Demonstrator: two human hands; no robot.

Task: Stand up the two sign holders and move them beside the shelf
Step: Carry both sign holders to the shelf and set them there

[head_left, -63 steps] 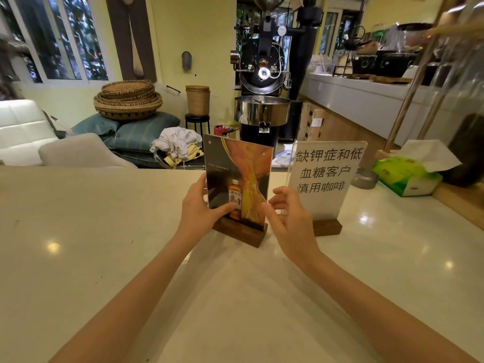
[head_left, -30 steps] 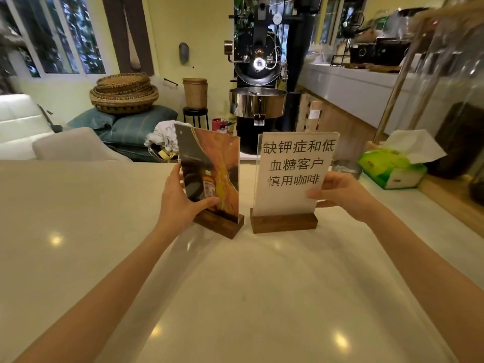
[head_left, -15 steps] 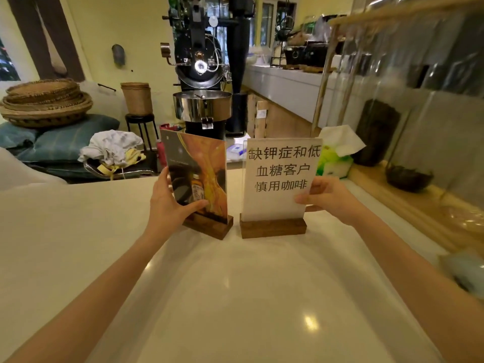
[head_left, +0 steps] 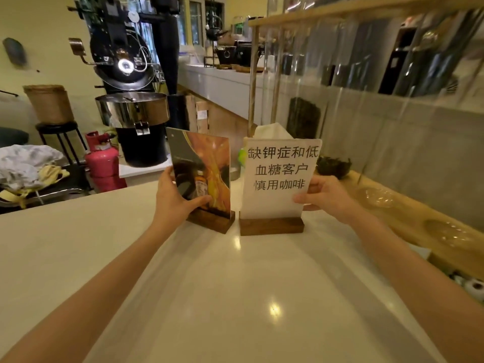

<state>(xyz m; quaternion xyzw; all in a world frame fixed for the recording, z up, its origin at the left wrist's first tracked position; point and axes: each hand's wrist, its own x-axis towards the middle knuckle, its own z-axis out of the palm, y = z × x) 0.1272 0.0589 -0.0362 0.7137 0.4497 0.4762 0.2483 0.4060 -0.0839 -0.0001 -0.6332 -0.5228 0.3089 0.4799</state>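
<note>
Two sign holders stand upright side by side on the pale counter (head_left: 235,297), each on a dark wooden base. The picture sign holder (head_left: 207,163), orange and dark with a bottle on it, is on the left; my left hand (head_left: 175,203) grips its left edge. The white text sign holder (head_left: 280,179) with black characters is on the right; my right hand (head_left: 327,195) pinches its right edge. The wooden shelf (head_left: 392,213) with clear glass jars runs along the counter's right side, a short way right of the white sign.
A tissue box (head_left: 269,131) peeks out behind the white sign. A black coffee roaster (head_left: 128,82) with a steel tray, a pink gas cylinder (head_left: 103,161) and a stool with a basket (head_left: 49,103) stand beyond the counter's far edge.
My right hand left the picture sign and took the white sign's right edge. Both signs have come closer together and toward the shelf, as my view turned right.
</note>
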